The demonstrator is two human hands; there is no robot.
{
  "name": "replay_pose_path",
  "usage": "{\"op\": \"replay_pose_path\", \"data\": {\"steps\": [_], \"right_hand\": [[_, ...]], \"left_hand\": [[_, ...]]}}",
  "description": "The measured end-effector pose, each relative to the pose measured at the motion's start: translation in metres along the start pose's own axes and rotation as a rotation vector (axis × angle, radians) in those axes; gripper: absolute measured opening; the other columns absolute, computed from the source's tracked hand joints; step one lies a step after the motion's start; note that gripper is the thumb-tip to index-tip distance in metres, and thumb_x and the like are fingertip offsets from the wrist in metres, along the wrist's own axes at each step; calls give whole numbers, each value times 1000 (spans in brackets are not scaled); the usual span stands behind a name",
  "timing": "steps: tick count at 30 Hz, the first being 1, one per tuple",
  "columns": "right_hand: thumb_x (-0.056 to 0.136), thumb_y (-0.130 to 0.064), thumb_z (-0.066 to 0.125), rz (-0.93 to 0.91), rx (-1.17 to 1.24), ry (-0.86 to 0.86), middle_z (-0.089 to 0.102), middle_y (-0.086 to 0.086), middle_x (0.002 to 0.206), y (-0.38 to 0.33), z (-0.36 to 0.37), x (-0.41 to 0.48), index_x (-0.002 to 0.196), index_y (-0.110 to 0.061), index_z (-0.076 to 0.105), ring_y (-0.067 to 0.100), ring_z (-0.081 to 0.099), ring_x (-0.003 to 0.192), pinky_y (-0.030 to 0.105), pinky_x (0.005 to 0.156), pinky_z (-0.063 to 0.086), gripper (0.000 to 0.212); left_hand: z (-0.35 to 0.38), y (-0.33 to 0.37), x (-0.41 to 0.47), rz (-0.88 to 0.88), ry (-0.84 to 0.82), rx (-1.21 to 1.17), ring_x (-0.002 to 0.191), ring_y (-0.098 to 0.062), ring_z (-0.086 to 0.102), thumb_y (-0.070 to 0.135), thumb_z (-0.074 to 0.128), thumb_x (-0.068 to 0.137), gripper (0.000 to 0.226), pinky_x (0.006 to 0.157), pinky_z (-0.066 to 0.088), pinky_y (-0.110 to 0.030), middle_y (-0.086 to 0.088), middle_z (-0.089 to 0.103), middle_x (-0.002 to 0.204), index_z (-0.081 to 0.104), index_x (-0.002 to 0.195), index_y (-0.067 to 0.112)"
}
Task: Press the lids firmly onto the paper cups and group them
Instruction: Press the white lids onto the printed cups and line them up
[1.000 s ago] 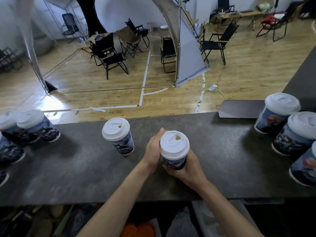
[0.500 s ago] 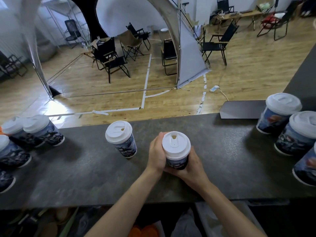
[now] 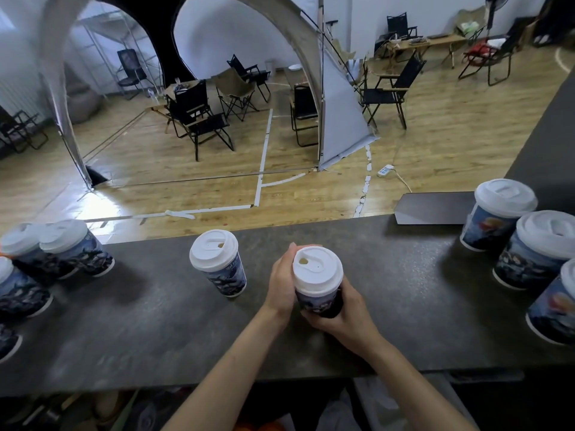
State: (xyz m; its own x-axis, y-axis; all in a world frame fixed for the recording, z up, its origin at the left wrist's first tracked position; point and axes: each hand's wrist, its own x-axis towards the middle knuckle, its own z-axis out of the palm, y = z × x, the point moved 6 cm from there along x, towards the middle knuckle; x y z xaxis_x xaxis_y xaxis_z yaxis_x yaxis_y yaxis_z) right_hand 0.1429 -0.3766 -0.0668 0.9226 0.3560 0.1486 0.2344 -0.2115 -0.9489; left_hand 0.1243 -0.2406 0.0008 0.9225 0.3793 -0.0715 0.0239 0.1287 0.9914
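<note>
A dark printed paper cup (image 3: 320,301) with a white lid (image 3: 317,269) stands at the middle of the dark counter (image 3: 155,321). My left hand (image 3: 281,279) wraps its left side and my right hand (image 3: 345,315) grips its lower right side. A second lidded cup (image 3: 219,262) stands alone just to the left. Several lidded cups (image 3: 59,247) are grouped at the far left. Three more lidded cups (image 3: 497,213) stand grouped at the far right.
The counter's far edge drops to a wooden floor with folding chairs (image 3: 199,119) and a tent frame. A dark flat panel (image 3: 435,208) lies at the counter's back right. Bags and clutter sit under the near edge.
The view shifted slightly, so everything sits a little to the right. Both hands stay on the middle cup, which has hardly moved on the counter.
</note>
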Motion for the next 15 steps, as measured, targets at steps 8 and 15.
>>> {"op": "replay_pose_path", "data": {"steps": [8,15], "right_hand": [[62,-36,96,-3,-16,22,65,-19,124,-1,1,0,123,-39,49,-2,62,115,27,94,55,77],[61,-34,98,-15,-40,-12,61,-18,128,7,8,1,130,-26,49,-6,58,119,16,95,49,85]], "left_hand": [[-2,-2,-4,1,79,-37,88,-8,72,20,33,111,45,78,55,-21,0,79,92,74,100,6],[-5,-9,3,14,70,-79,88,-14,72,18,30,111,47,78,54,-23,-4,78,92,74,98,7]]}}
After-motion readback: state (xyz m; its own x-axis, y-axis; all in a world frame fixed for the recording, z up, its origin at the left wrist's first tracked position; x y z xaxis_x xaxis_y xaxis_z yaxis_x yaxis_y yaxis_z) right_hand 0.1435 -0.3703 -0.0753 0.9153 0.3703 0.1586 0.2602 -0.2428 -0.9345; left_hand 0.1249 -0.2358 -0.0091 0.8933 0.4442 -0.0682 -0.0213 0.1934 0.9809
